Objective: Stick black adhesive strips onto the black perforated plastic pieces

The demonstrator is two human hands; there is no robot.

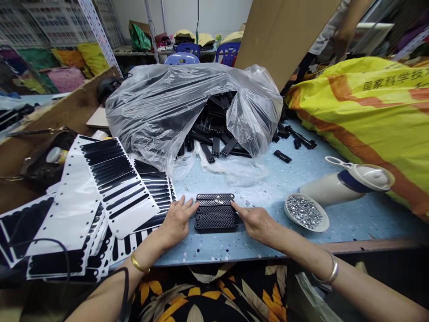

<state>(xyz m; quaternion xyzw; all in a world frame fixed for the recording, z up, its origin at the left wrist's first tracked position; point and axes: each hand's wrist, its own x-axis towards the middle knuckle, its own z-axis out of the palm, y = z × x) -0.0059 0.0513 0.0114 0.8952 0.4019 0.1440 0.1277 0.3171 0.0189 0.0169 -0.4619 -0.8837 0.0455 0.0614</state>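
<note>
A stack of black plastic strips with a textured top (216, 214) lies on the blue table in front of me, several strips side by side. A few small shiny metal pieces (218, 201) rest on its upper strips. Against its left edge, my left hand (177, 222) lies with fingers spread, fingertips touching the side. My right hand (257, 222) reaches in from the other side, index finger stretched out onto the right edge near the top; its other fingers are curled and partly hidden. A white bowl (325, 223) full of small metal pieces is right of that hand.
Sheets with black strips (119, 188) are piled at left. Behind the stack, a clear plastic bag (157, 103) holds many black parts (214, 129). A white bottle (321, 190) lies by the bowl, near a yellow sack (368, 125). Loose black parts (282, 156) lie near the bag.
</note>
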